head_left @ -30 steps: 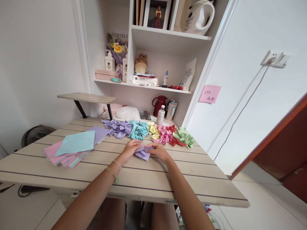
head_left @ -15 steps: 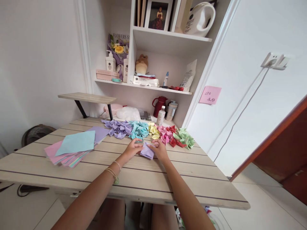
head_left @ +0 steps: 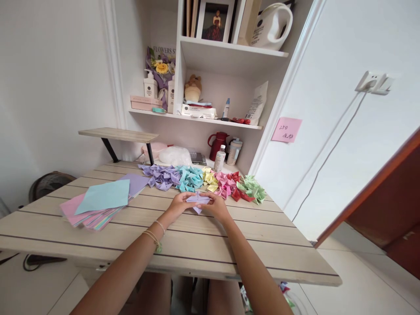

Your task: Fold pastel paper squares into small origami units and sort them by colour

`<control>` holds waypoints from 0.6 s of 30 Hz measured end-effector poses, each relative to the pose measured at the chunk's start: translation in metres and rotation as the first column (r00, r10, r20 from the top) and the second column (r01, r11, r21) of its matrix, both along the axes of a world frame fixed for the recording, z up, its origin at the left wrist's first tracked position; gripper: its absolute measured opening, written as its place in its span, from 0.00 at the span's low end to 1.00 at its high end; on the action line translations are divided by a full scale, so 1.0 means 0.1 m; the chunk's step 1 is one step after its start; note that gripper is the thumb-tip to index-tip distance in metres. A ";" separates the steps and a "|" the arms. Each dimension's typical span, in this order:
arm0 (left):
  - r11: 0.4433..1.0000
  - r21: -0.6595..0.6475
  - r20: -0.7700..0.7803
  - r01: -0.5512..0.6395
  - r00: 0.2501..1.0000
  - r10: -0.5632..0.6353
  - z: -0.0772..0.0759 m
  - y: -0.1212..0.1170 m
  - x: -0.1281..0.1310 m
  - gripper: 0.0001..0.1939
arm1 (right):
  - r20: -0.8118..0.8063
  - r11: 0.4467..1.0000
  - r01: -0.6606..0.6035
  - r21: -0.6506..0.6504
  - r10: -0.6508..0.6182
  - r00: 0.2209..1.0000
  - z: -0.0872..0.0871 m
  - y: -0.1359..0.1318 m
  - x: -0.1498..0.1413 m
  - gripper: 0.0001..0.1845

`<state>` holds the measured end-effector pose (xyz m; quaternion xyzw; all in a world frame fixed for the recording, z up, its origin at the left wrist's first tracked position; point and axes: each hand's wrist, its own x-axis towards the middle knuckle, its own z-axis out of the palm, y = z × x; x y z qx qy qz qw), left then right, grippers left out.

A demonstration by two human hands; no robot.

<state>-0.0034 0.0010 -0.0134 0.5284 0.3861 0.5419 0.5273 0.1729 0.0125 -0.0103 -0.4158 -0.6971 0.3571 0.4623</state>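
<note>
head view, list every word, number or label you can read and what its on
"FLOWERS S", then cut off: behind the bouquet, surface unclear
"250": pink note; handwriting beneath it unclear
Too small or blurred to read: print on white bottles, pink box, white packet, white pouch, white jug, clear bottle

Purple folded paper (head_left: 198, 199): side edges covered by left hand (head_left: 177, 204) and right hand (head_left: 218, 206); crease detail too small to resolve. Forearms (head_left: 131, 258) run off bottom edge. Purple sheet (head_left: 138, 183) partly hidden under blue sheet (head_left: 104, 197). Picture frame (head_left: 215, 26) cut by top edge. Pink note (head_left: 286, 130): lower line illegible. Colored items (head_left: 284, 287) below bench (head_left: 278, 247) mostly occluded, unidentifiable.
</note>
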 end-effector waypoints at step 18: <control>0.998 0.054 -0.139 -0.037 0.989 0.044 -0.07 0.04 0.00 0.20 | -0.037 0.998 0.018 0.053 -0.016 0.999 -0.09 0.07 0.00 0.20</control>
